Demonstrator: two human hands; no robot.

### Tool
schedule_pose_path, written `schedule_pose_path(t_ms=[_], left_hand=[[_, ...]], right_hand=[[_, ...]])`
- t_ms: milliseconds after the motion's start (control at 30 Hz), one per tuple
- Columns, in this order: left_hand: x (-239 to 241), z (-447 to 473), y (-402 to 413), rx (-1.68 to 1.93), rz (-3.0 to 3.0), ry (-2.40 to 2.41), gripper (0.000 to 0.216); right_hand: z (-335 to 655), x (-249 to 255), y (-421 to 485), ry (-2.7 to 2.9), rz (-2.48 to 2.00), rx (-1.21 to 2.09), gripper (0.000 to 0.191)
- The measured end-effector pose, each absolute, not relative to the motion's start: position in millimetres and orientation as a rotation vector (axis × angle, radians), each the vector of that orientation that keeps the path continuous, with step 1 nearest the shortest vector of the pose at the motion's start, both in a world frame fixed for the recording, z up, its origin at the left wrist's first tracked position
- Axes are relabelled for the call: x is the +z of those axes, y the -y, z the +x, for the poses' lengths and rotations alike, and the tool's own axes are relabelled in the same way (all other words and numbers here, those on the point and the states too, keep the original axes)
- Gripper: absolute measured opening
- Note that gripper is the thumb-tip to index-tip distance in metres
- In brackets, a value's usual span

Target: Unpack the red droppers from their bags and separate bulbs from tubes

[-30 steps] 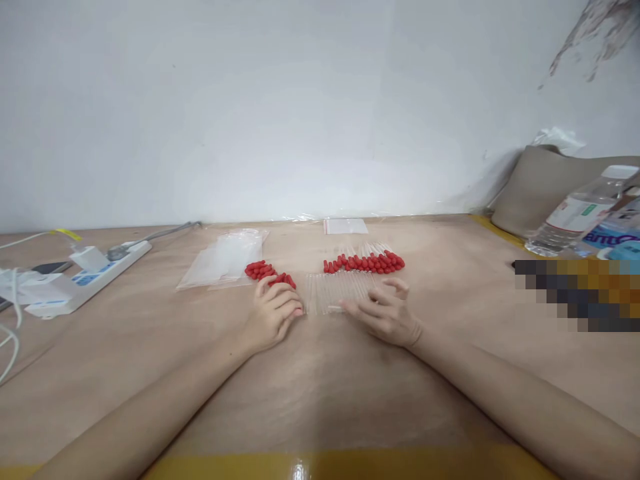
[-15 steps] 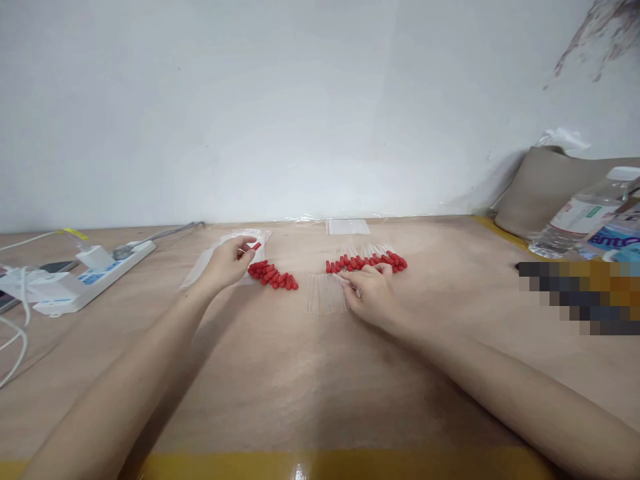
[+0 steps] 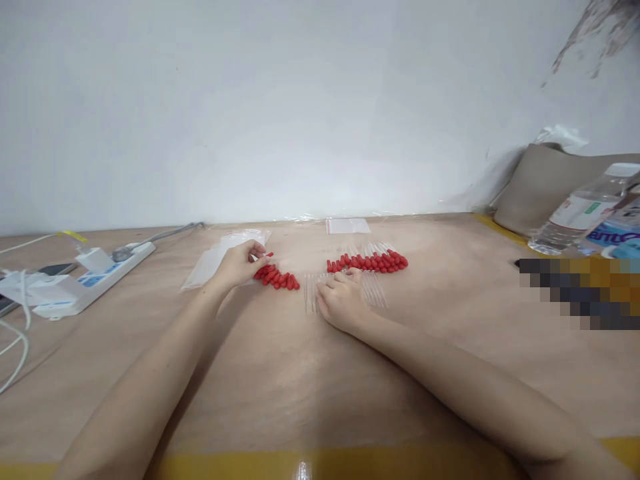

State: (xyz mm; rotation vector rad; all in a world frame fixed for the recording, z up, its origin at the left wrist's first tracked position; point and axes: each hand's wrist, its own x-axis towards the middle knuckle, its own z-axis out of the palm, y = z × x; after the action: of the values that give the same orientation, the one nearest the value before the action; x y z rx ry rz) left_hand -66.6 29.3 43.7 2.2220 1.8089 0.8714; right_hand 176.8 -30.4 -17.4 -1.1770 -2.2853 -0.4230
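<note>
My left hand pinches a small red rubber bulb between thumb and fingers. Below it, a pile of red rubber bulbs lies on the table. My right hand rests over a row of thin clear tubes, its fingers curled down among them; whatever they grip is hidden. More tubes of the row show left of this hand. Just behind it lies a row of red-bulbed droppers, their clear stems pointing toward the wall.
Clear plastic bags lie behind my left hand, and a flat zip bag is near the wall. A white power strip with cables sits at left. At right stand a water bottle and a grey-brown bag.
My left hand has moved slightly right and lower, with the red bulb, over the pile. My right hand has shifted left along the clear tubes, uncovering those on the right.
</note>
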Motion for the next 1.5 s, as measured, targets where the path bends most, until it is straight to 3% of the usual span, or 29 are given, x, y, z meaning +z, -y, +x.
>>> schedule_pose_path(t_ms=[300,567,767,967,1233,1500], left_hand=[[34.0,-63.0,-32.5,0.704,2.362,-1.939,0.024],[36.6,-62.4,-32.4,0.84,2.453,-1.941,0.024],[40.6,-33.7,-19.9,0.979,2.595,-1.886,0.021],[39.5,29.5,-20.9,0.541,2.536,-1.757,0.019],[42.4,65.0,-48.4,0.229,2.243,-1.826,0.028],[47.7,63.3,-44.8,0.382,2.233,-1.938,0.026]], right_hand=[[168.3,-15.0,35.2,2.309,-1.236,-0.279,0.04],[168.3,-13.6,36.9,2.322,-1.222,-0.234,0.053],[191.8,2.5,33.7,2.173,-1.341,-0.23,0.042],[248.4,-1.8,32.9,2.014,-1.364,-0.37,0.028],[272.7,-20.0,46.5,1.892,-1.341,-0.391,0.022],[274.8,-26.6,44.0,1.888,-1.316,-0.371,0.02]])
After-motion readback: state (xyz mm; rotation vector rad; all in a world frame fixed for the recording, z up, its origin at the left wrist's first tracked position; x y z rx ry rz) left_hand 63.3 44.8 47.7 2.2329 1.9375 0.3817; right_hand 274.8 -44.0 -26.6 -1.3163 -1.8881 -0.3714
